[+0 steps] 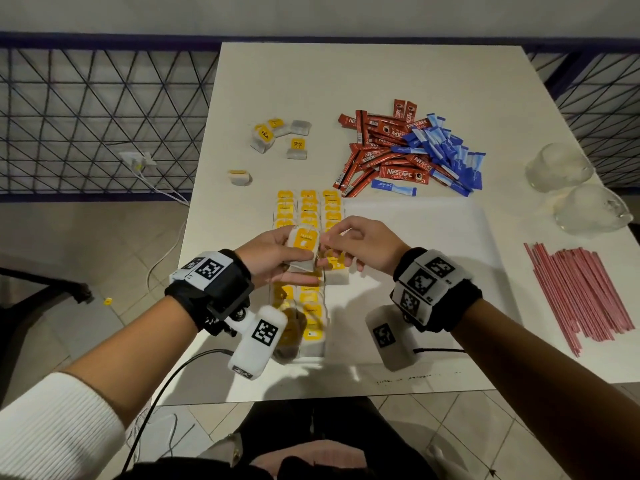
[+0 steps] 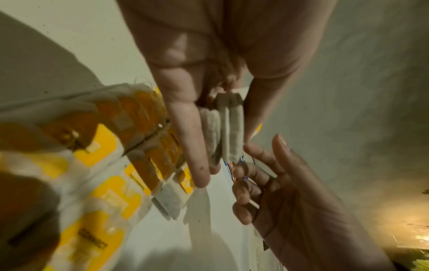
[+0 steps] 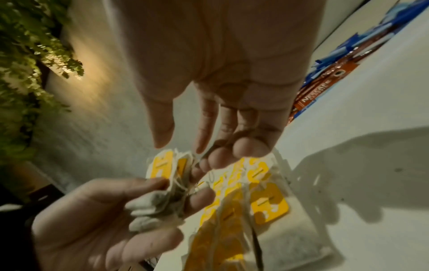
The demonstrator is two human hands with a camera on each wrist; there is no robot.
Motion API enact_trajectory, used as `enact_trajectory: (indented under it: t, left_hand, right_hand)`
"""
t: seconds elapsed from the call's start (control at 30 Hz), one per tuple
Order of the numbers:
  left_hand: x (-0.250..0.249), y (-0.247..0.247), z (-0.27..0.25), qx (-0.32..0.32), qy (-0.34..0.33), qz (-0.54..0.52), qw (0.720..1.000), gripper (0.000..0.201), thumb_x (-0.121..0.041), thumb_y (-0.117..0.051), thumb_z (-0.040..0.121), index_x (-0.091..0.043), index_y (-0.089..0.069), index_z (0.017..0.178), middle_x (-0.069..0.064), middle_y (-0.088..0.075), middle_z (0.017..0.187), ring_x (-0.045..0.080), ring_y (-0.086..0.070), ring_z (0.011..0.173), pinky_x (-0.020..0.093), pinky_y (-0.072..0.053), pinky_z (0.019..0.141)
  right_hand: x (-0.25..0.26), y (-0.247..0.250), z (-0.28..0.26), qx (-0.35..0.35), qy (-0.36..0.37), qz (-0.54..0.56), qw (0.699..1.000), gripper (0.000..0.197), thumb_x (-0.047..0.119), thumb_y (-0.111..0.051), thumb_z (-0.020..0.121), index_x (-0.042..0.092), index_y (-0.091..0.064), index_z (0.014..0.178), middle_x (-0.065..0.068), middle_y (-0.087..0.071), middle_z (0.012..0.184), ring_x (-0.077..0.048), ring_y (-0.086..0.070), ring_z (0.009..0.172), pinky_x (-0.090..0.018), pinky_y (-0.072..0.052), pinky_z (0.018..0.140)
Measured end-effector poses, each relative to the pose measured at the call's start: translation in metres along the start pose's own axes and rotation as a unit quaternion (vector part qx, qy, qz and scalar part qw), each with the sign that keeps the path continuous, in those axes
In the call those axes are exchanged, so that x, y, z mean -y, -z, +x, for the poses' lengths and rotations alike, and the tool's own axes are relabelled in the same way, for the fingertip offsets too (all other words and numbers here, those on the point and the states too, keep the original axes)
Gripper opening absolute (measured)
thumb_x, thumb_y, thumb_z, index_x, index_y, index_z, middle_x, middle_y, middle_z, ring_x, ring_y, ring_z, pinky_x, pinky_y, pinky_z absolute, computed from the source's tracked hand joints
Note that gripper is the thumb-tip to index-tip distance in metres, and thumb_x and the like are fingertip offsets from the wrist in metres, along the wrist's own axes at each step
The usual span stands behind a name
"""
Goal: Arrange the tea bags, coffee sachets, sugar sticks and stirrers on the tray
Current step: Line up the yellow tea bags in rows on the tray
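A white table [image 1: 346, 81] fills the centre of the head view, and a white tray [image 1: 433, 237] lies on its lower middle part. Rows of tea bags [image 1: 308, 209] with yellow tags are laid along the tray's left part, running from mid-frame down toward the lower edge. A mixed heap of red coffee sachets [image 1: 384, 147] and blue sugar sticks [image 1: 446, 150] is seen on the table above the tray, right of centre. A bundle of pink stirrers [image 1: 581, 292] lies on the table at the right edge, and two glass cups [image 1: 568, 188] stand above it. A few loose tea bags [image 1: 277, 136] are scattered on the table at upper left of the tray.

At the centre of the frame, above the rows, a small stack of held tea bags [image 1: 304, 249] is gripped by the left hand [image 1: 273, 258], thumb on top and fingers curled beneath. The right hand [image 1: 360, 244] is seen just beside the stack, thumb and forefinger brought close at its edge; whether anything is pinched there cannot be told, and the other fingers are loosely curled.
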State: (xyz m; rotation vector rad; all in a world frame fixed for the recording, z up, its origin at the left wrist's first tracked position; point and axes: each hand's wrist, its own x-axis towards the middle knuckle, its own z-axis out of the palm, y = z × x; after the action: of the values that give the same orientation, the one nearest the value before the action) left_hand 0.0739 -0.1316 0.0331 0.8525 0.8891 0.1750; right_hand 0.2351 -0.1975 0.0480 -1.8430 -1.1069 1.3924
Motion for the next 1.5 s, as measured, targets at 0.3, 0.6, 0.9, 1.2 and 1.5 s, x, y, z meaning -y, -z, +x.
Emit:
enact_trajectory:
  t: [0.3,0.6,0.9,1.2,1.5]
  left_hand:
    - [0.001,-0.021,0.004,0.018,-0.026,0.048,0.998,0.035,0.013,-0.051,0.086,-0.015,-0.053,0.105,0.003,-0.068,0.089,0.015,-0.071,0.076,0.034,-0.059,0.07]
    - [0.001,-0.03,-0.001,-0.033,-0.034,0.017,0.999,0.026,-0.005,-0.06,0.083,-0.025,-0.057,0.1,0.0,-0.071,0.075,0.008,-0.069,0.069,0.027,-0.058,0.061]
    - [0.008,-0.037,-0.005,-0.12,-0.053,0.125,0.984,0.012,-0.018,-0.068,0.08,-0.023,-0.057,0.082,-0.006,-0.048,0.044,0.01,-0.042,0.043,0.021,-0.041,0.048]
    - [0.02,-0.045,-0.01,-0.129,-0.05,0.21,0.968,0.014,-0.024,-0.065,0.084,-0.017,-0.055,0.077,-0.003,-0.054,0.04,0.006,-0.043,0.033,0.013,-0.029,0.035]
    - [0.025,-0.04,-0.015,-0.143,-0.033,0.21,0.967,0.01,-0.018,-0.063,0.086,-0.018,-0.054,0.081,-0.004,-0.05,0.038,0.004,-0.043,0.03,0.013,-0.028,0.033]
  right_hand:
    - [-0.006,0.004,-0.006,-0.045,0.044,-0.016,0.998,0.016,0.028,-0.072,0.078,0.024,-0.057,0.074,0.004,-0.049,0.067,-0.006,-0.049,0.057,-0.018,-0.034,0.055]
    - [0.002,0.021,-0.02,-0.009,0.058,0.082,0.995,0.021,0.003,-0.065,0.082,0.016,-0.054,0.069,-0.002,-0.055,0.065,-0.008,-0.052,0.058,-0.021,-0.043,0.054]
    - [-0.005,0.023,-0.022,0.021,0.061,0.107,0.992,0.026,-0.006,-0.065,0.079,0.013,-0.049,0.071,-0.007,-0.054,0.063,-0.006,-0.052,0.048,-0.018,-0.045,0.049]
    - [-0.019,0.026,-0.016,0.047,0.049,0.019,0.998,0.018,0.004,-0.07,0.078,0.02,-0.062,0.078,0.0,-0.056,0.064,-0.007,-0.05,0.055,-0.019,-0.042,0.054]
    - [-0.037,0.04,-0.018,0.103,0.027,-0.012,0.994,0.009,0.01,-0.068,0.082,0.004,-0.07,0.088,0.004,-0.064,0.062,0.001,-0.052,0.048,-0.011,-0.046,0.052]
